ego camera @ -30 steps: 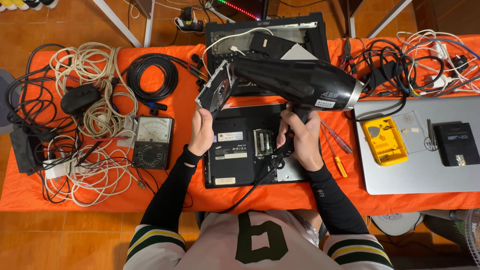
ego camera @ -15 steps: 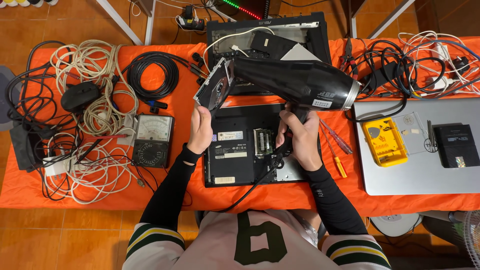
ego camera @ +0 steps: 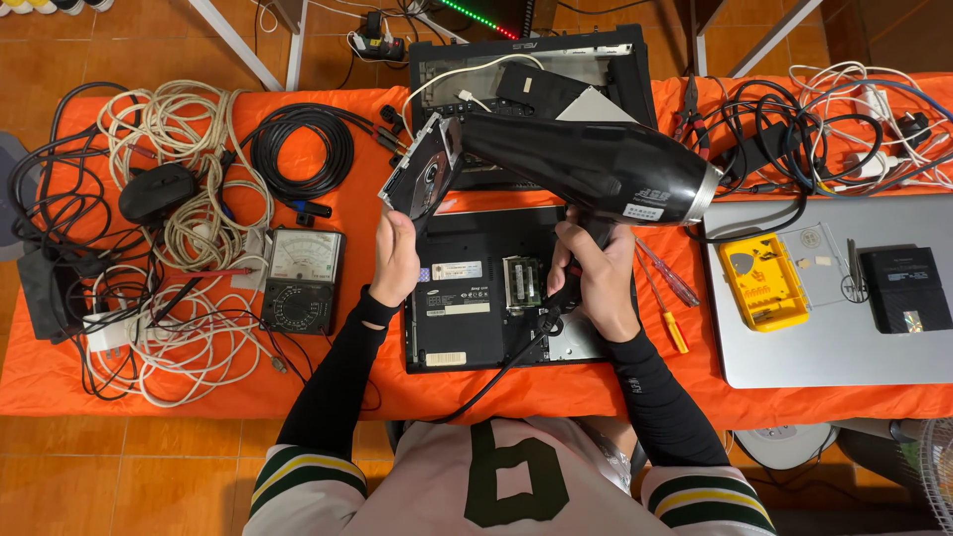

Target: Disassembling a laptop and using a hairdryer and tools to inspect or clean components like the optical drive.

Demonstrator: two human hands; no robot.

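Black hair dryer [ego camera: 596, 169] sits gripped in the right hand [ego camera: 596, 273] — its nozzle almost touching the disc drive [ego camera: 422, 179] held up by the left hand [ego camera: 395, 260] — above the upturned laptop [ego camera: 476, 298].

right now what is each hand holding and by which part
The right hand grips a black hair dryer by its handle. The left hand holds a flat metal drive by its lower edge, tilted up toward the dryer's nozzle.
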